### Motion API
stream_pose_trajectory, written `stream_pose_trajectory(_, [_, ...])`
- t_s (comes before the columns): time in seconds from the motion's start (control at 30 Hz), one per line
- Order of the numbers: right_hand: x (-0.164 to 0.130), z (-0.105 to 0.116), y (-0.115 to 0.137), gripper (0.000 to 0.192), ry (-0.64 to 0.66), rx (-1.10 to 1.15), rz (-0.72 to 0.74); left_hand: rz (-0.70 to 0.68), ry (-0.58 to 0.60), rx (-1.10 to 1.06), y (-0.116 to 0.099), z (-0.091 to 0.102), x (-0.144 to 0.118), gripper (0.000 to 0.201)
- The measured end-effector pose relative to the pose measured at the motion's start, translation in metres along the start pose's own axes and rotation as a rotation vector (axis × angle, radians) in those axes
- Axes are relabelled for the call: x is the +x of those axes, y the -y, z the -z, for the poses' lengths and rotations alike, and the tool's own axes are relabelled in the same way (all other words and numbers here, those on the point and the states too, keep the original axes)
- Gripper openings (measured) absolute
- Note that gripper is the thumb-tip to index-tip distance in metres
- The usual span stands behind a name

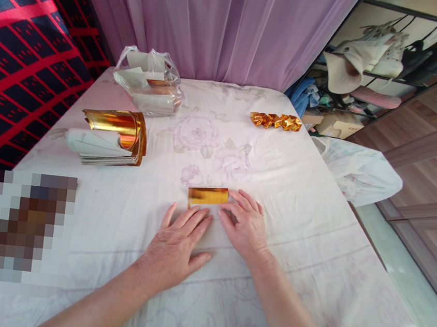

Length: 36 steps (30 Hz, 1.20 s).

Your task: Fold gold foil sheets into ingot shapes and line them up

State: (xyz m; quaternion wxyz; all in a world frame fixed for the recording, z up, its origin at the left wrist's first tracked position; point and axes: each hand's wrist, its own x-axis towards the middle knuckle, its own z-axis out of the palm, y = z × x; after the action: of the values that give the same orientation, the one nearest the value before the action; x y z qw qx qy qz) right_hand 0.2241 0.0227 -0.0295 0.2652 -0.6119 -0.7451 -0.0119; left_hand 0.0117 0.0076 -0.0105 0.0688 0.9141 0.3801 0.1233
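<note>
A small rectangle of shiny gold foil paper [208, 195] lies flat on the flowered tablecloth [297, 192] in front of me. My left hand [180, 245] rests palm down at its near edge, fingers spread, with the fingertips on or right beside the paper. At the paper's right end is my right hand [247, 221], its fingers stretched out and slightly bent, the tips touching that edge or just next to it. Neither hand grips anything. Toward the back right sits a row of crumpled-looking folded gold foil pieces [275, 121].
On the left stands a curled stack of gold foil sheets [115, 139] with white backs. Behind it is a clear plastic bag [151, 83] of papers. A purple curtain [225, 29] hangs beyond the far edge. Shelves with a cap [343, 72] and a white bag [366, 171] are at right.
</note>
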Motion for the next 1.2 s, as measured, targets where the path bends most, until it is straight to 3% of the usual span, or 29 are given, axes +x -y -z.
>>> stream_pose_trajectory(0.8, [0.000,-0.002,0.002,0.015,0.055,0.029,-0.025,0.000,-0.008,-0.002,0.000,-0.001,-0.001,0.060])
stream_pose_trajectory(1.2, [0.002,0.005,-0.009,0.016,0.167,0.128,-0.028,0.013,0.004,-0.014,0.001,-0.001,0.000,0.060])
